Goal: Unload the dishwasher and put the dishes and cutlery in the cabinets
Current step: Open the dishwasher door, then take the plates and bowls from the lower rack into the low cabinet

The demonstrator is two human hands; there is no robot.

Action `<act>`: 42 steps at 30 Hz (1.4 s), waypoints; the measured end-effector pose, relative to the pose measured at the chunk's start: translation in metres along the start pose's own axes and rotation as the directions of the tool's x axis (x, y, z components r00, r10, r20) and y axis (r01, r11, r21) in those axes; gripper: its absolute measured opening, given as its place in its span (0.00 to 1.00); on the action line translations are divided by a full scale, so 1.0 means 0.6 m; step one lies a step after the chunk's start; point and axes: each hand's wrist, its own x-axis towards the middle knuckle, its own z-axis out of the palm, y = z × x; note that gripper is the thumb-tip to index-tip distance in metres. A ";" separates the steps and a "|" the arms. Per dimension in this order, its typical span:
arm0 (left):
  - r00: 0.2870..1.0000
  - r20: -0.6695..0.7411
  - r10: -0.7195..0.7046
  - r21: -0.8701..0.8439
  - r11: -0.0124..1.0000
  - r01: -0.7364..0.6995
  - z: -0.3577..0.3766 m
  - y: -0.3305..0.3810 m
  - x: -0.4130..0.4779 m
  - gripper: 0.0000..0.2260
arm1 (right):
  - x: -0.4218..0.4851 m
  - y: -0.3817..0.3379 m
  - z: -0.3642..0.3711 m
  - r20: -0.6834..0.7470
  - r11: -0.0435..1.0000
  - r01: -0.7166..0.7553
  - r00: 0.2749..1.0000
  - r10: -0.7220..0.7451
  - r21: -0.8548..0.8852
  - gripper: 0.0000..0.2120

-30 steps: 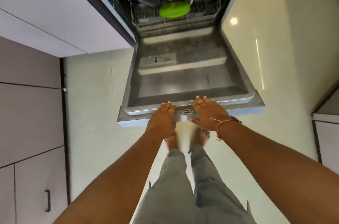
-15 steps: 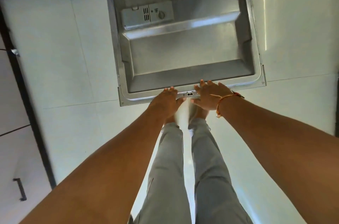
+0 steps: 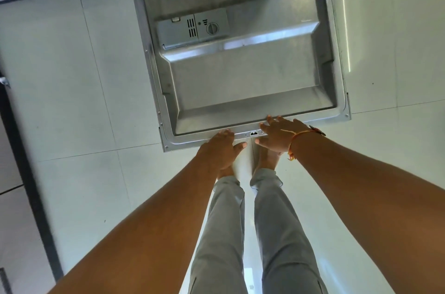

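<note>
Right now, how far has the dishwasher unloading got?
Done: the dishwasher door lies open. In hand: the left hand and right hand rest on its front edge, holding no dish. Left: seemingly all the unloading; the racks are out of view.

Head view looks steeply down, close above the dishwasher door (image 3: 243,81).

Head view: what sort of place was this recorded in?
Most likely a home kitchen. A dishwasher door hangs open with its stainless inner face up and the detergent dispenser showing, above a glossy tiled floor, with flat cabinet fronts at the left edge.
</note>
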 end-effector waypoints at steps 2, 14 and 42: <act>0.999 -0.020 -0.027 -0.047 0.999 0.026 -0.005 -0.001 -0.011 0.31 | 0.000 -0.005 -0.006 0.007 0.997 -0.026 1.000 0.025 0.072 0.35; 0.911 -0.308 -0.273 -0.506 0.858 0.086 -0.231 0.056 -0.090 0.26 | -0.070 -0.086 -0.234 -0.172 0.584 0.029 0.966 0.191 0.811 0.36; 0.799 -0.572 0.184 0.126 0.983 -0.137 -0.840 0.073 0.231 0.29 | 0.032 -0.141 -0.609 -0.257 -0.847 0.398 0.912 0.321 0.352 0.33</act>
